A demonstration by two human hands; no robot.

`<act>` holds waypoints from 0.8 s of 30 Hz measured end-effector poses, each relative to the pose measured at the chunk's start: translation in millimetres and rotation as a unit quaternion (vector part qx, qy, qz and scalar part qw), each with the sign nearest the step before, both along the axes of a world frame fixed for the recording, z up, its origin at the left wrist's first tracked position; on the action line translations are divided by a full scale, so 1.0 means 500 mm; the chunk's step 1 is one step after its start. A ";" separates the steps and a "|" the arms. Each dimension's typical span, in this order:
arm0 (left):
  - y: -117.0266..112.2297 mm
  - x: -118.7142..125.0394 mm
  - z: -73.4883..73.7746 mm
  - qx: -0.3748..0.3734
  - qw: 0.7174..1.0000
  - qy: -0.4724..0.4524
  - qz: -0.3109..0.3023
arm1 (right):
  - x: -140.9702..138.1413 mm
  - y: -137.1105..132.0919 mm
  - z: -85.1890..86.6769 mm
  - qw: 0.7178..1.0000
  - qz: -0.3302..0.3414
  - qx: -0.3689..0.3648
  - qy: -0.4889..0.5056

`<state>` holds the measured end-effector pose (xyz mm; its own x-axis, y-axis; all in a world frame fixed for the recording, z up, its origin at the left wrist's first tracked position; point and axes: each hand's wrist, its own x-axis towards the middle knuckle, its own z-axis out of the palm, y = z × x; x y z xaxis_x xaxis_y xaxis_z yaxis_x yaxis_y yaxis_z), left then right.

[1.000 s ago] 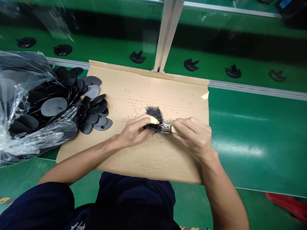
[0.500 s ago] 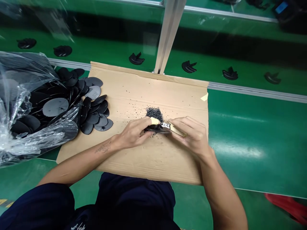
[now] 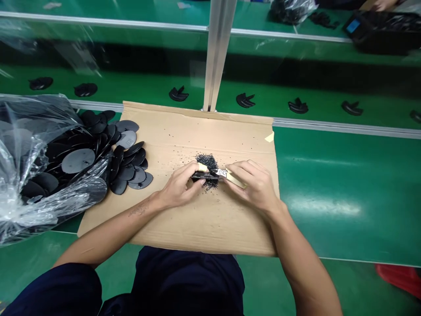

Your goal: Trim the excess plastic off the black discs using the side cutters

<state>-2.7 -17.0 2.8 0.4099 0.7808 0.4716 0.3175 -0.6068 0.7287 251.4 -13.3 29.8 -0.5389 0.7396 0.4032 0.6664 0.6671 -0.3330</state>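
Observation:
Over the middle of a cardboard sheet (image 3: pixel 197 228), my left hand (image 3: pixel 180 185) pinches a black plastic disc (image 3: pixel 202 176), seen nearly edge-on. Pale yellow tape wraps one of its fingertips. My right hand (image 3: pixel 256 182) is closed around side cutters (image 3: pixel 222 173) with pale yellow handles. The metal head of the cutters meets the right end of the disc; the exact cutting spot is too small to make out. A heap of small black plastic clippings (image 3: pixel 206 161) lies beneath and behind the disc.
To the left, a clear plastic bag (image 3: pixel 75 202) spills many black discs (image 3: pixel 126 171) onto the cardboard. Black curved parts (image 3: pixel 245 100) lie spaced along a green surface behind a metal post (image 3: pixel 217 57). A black bin (image 3: pixel 384 33) stands at the far right, near another person's hand (image 3: pixel 384 4).
The camera view has shifted, showing more of the far side. The disc has tilted to a flatter, edge-on angle in my left hand, and the cutters stay at its right end.

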 end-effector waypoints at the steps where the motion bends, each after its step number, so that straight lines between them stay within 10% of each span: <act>1: -0.001 0.001 0.002 -0.027 1.000 -0.009 0.004 | 0.000 0.000 0.000 1.000 -0.002 0.004 0.002; 10: 0.096 -0.018 0.050 -0.066 0.995 -0.053 0.058 | 0.017 0.031 -0.032 0.996 -0.069 0.024 -0.047; 14: 0.251 -0.082 0.095 0.041 0.985 0.115 0.119 | 0.026 0.034 -0.039 0.993 -0.092 0.019 -0.070; 18: 0.400 -0.167 0.124 0.013 0.908 0.376 0.183 | 0.028 0.031 -0.039 0.991 -0.111 0.012 -0.076; 24: 0.484 -0.253 0.108 -0.055 0.862 0.454 0.220 | 0.032 0.031 -0.045 0.989 -0.126 0.011 -0.071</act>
<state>-129.1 225.2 56.9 0.2245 0.9741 0.0266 0.9685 -0.2260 0.1048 267.6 2.4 7.4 -0.3909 0.8496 0.3541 0.8516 0.4798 -0.2110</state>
